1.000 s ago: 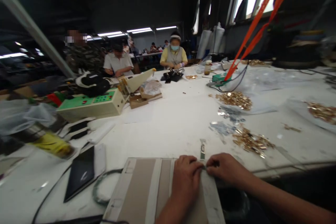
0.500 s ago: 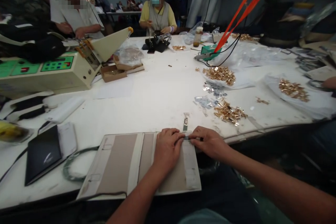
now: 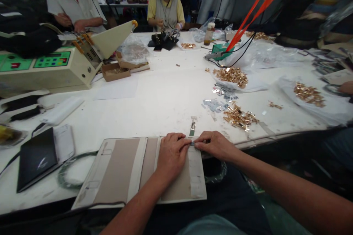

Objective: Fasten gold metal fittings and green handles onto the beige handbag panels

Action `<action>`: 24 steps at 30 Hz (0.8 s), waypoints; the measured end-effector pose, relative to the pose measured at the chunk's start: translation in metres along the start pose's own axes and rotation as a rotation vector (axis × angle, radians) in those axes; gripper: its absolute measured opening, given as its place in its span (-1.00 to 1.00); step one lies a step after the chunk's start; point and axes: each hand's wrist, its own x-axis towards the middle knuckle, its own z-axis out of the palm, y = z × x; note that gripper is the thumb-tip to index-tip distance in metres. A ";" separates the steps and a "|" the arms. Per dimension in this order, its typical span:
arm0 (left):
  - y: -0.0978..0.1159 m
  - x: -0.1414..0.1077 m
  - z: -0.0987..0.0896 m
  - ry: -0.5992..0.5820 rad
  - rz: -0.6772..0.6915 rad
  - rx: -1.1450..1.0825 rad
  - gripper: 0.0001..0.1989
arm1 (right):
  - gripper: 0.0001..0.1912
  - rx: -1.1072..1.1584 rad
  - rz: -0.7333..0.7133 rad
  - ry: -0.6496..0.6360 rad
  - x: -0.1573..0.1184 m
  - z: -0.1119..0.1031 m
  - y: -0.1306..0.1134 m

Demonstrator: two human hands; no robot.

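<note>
A beige and white panel [image 3: 118, 169] lies opened flat at the table's near edge, with dark green wrapped handles at both sides. My left hand [image 3: 172, 152] rests on its right half, thumb and fingertips closed at the top edge on a small grey metal piece [image 3: 192, 143]. From the right, my right hand [image 3: 215, 145] pinches the same piece between thumb and finger. Just beyond the fingertips a green strap with a metal clasp [image 3: 193, 127] sticks out past the panel's edge. The small piece is mostly hidden by the fingers.
Gold metal parts [image 3: 239, 116] and flat silver plates [image 3: 215, 105] lie in piles beyond my right hand. A beige machine [image 3: 49, 69] stands at the left, near a cardboard box [image 3: 116, 72]. A black panel [image 3: 38, 158] is at left. Two people sit across the table.
The view has shifted slightly, so the panel and both hands appear a little further left. Both hands stay at the small metal piece, fingers closed.
</note>
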 end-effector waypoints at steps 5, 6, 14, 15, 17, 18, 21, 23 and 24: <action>0.000 0.000 0.001 -0.003 0.006 0.011 -0.81 | -0.74 -0.016 0.101 -0.005 0.005 -0.001 -0.006; -0.001 0.000 0.001 -0.002 0.007 0.011 -0.81 | -0.75 -0.016 0.103 0.000 0.006 -0.001 -0.007; -0.002 -0.002 0.003 0.000 0.013 0.026 -0.80 | -0.70 -0.153 0.077 0.002 0.008 0.004 -0.015; -0.001 -0.002 0.002 -0.001 0.017 0.031 -0.80 | -0.70 -0.168 0.074 0.004 0.008 0.004 -0.015; 0.000 -0.002 0.002 -0.009 0.020 0.039 -0.78 | -0.70 -0.171 0.069 0.007 0.008 0.003 -0.015; 0.000 -0.002 0.001 -0.016 0.021 0.042 -0.78 | -0.71 -0.155 0.068 0.003 0.007 0.003 -0.014; 0.002 -0.001 0.001 -0.028 0.022 0.050 -0.78 | -0.71 -0.066 0.060 -0.040 0.004 -0.001 -0.011; 0.002 0.000 0.001 -0.027 0.021 0.057 -0.81 | -0.73 -0.031 0.034 -0.059 0.001 -0.002 -0.008; 0.002 0.001 0.001 -0.027 0.020 0.059 -0.82 | -0.74 -0.037 0.011 -0.045 -0.001 -0.001 -0.007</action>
